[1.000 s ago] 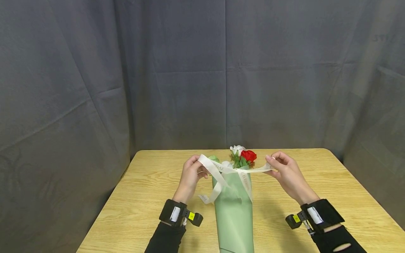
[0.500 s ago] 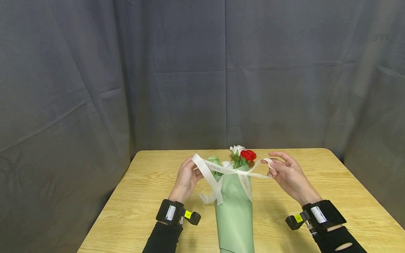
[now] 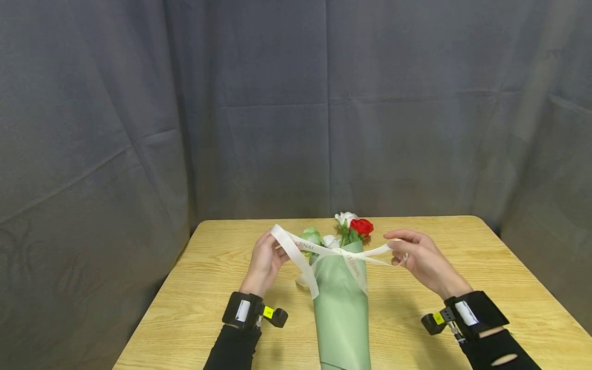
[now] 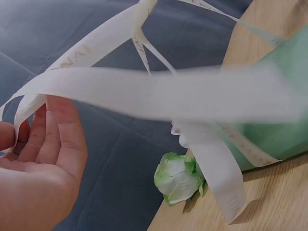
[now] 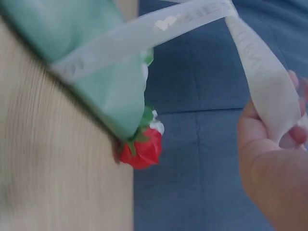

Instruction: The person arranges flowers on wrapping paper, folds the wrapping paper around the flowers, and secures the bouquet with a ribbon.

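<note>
Head view: white ribbon (image 3: 324, 250) crosses itself at the flower end of the green-wrapped bouquet (image 3: 342, 311), which lies on the tabletop (image 3: 208, 313). Left hand (image 3: 264, 261): fingers curled, gripping a length that folds over them and hangs loose. Right hand (image 3: 423, 259): pinching a loop opposite. Looks like mid bow-tying. Next move probably calls for drawing the crossing snug, left length untwisted, without losing the loop.
</note>
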`<state>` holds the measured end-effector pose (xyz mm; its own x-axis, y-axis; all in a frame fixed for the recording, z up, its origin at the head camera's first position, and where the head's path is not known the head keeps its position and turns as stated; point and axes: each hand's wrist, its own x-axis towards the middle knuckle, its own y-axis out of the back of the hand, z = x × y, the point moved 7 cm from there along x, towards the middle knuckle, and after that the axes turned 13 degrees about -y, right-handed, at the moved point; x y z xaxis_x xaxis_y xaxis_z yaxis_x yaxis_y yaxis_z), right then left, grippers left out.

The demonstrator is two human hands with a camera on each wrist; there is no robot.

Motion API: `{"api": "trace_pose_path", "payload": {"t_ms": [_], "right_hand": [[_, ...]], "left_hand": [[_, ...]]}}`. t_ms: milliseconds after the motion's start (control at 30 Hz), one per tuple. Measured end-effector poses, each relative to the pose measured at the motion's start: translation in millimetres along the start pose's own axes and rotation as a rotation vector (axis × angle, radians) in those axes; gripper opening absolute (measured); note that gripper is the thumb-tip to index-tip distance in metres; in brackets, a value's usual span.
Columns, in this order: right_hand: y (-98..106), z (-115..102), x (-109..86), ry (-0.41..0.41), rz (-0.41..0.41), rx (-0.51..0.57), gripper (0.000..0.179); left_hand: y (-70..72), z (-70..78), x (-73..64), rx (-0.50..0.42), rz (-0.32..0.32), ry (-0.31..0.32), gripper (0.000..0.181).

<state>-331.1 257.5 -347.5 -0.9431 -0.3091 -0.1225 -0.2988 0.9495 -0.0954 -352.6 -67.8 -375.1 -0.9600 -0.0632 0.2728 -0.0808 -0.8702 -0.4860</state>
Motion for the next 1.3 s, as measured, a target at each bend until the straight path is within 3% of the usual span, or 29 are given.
{"api": "trace_pose_path", "payload": {"t_ms": [167,333,500,700,833,1067,1200,1300], "right_hand": [[-1.9,1.1,1.7,-0.063,0.152,-0.399,0.036],[-0.7,3.8,2.7,-0.065,0.179,-0.512,0.024],[3.3,8.5,0.6,-0.067,0.143,-0.394,0.025],[16.8,17.2,-1.6,-0.127,0.131,0.068,0.016],[26.4,24.5,-2.3,-0.164,0.144,0.279,0.011],[36.6,27.5,-5.8,-0.140,0.095,0.409,0.038],[42.3,29.2,-9.7,-0.137,0.122,0.420,0.025],[47.1,32.4,-12.1,-0.158,0.186,0.340,0.015]], "left_hand": [[7.7,3.3,1.2,-0.001,0.020,-0.006,0.023],[17.1,5.4,1.2,0.014,0.043,-0.014,0.025],[27.0,6.6,0.3,-0.001,0.082,-0.020,0.025],[37.7,6.2,-1.5,0.018,0.115,-0.017,0.028],[42.9,4.0,-3.9,0.021,0.124,0.001,0.026],[51.2,0.3,-3.6,0.025,0.116,0.020,0.025],[57.2,0.4,-3.3,0.009,0.145,0.018,0.028],[60.3,1.7,-3.2,-0.001,0.148,0.013,0.031]]}}
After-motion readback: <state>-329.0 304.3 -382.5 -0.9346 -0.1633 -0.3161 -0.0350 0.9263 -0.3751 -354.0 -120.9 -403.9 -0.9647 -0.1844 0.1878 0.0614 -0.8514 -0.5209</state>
